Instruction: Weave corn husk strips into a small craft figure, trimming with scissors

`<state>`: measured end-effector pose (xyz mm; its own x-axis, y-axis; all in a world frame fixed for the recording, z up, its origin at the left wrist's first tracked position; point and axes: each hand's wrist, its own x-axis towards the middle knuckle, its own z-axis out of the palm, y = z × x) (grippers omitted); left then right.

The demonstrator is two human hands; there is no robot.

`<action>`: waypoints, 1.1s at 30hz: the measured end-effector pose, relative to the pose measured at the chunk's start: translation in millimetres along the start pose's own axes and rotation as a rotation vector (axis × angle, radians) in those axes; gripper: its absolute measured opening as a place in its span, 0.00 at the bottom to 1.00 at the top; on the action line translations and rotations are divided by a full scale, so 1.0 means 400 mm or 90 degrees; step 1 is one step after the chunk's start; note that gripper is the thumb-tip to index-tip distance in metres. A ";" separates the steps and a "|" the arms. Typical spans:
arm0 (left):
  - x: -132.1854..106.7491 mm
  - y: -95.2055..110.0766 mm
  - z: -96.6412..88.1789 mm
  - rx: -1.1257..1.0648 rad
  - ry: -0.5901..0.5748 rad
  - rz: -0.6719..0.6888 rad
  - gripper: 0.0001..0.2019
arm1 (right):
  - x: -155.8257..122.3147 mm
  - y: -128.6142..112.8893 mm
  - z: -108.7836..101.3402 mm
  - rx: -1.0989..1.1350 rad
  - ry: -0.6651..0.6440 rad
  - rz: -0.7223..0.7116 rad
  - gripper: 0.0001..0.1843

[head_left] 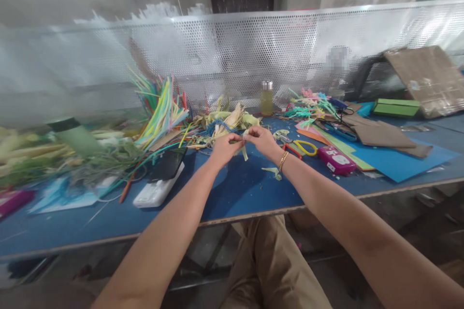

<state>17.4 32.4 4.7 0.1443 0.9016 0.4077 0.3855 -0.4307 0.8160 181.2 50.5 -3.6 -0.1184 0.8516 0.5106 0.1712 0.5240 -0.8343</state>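
Left hand (225,148): fingers pinching pale-green husk strip (245,153) from the left
Right hand (262,140): fingers pinching from the right
Strip's long axis: tail slanting down below the fingers
Nearer hand: neither

Soft, middling light, src unclear. Bottle (267,98) fairly sharp, as are L hand (226,148) & R hand (261,140) in front of it. Perforated screen (239,41) behind btl: hazy glare, brightest far R. Far L of btl: heavy smear, green tumbler (78,139) blurred. Blue tabletop (239,190) nearer than btl: soft shadow; below its front edge, v. dim. Wide-angle stretch twd edges. Pixelated patch (338,60) up & R of btl.
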 end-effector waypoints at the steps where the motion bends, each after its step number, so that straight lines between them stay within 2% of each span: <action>1: 0.000 -0.001 0.002 -0.020 -0.002 -0.017 0.11 | 0.000 0.002 0.002 0.003 0.005 0.008 0.14; 5: 0.000 0.005 0.011 -0.102 -0.021 -0.073 0.08 | -0.004 0.000 0.007 -0.006 0.041 0.039 0.16; 10: 0.001 0.018 0.018 -0.118 -0.032 -0.097 0.07 | -0.008 -0.020 0.005 -0.070 0.083 0.035 0.16; 16: -0.001 0.017 0.018 -0.136 -0.068 -0.125 0.07 | -0.013 -0.030 0.005 -0.115 0.084 0.034 0.15; 22: -0.004 0.007 0.019 -0.136 -0.079 -0.088 0.08 | -0.014 -0.021 0.014 -0.114 0.088 0.031 0.14; 26: -0.004 -0.004 0.013 -0.190 -0.103 -0.131 0.09 | -0.003 -0.012 -0.003 -0.108 0.056 0.002 0.11; 29: 0.001 -0.012 0.007 -0.269 -0.067 -0.198 0.14 | 0.001 -0.019 -0.024 -0.127 0.089 -0.058 0.15; 31: 0.006 -0.015 0.006 -0.320 -0.026 -0.224 0.16 | -0.007 -0.033 -0.027 -0.207 0.111 -0.100 0.16; 33: 0.010 -0.017 0.010 -0.357 0.014 -0.230 0.17 | -0.021 -0.050 -0.018 -0.328 0.095 -0.149 0.12</action>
<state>18.9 39.0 -1.0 0.0736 0.9947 0.0723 -0.1276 -0.0625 0.9899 185.9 32.8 10.3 -0.0776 0.6858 0.7236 0.6150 0.6042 -0.5067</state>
